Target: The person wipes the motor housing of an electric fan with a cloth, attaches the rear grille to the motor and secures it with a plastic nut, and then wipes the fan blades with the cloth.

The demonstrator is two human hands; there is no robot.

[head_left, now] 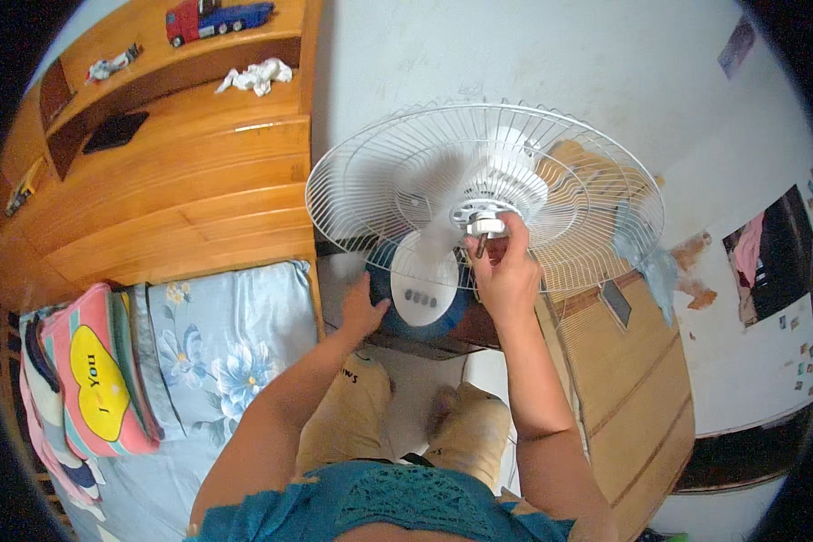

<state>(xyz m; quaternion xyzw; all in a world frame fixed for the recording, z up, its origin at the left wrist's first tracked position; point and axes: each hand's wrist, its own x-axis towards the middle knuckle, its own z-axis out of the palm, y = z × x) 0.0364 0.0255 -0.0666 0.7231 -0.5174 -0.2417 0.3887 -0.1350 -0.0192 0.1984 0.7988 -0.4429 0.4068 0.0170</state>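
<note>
A white pedestal fan stands before me, its wire guard (625,163) facing up toward me and its pale blades (443,244) partly blurred. At the hub, my right hand (508,282) is closed on a white round knob (486,226), with thumb and fingers on its sides. A short metal shaft (481,246) points out there. Below the guard are the fan's white control panel (420,312) with several dark buttons and its blue round base (452,312). My left hand (361,312) is beside the base with thumb and fingers apart; whether it touches is unclear.
On the left is a wooden headboard shelf (235,172) with a toy truck (217,23) and crumpled white tissue (257,77). A blue floral bed (244,334) holds folded cloths and a pink pillow (99,370). A woven mat (623,379) and a light blue cloth (646,257) are on the right.
</note>
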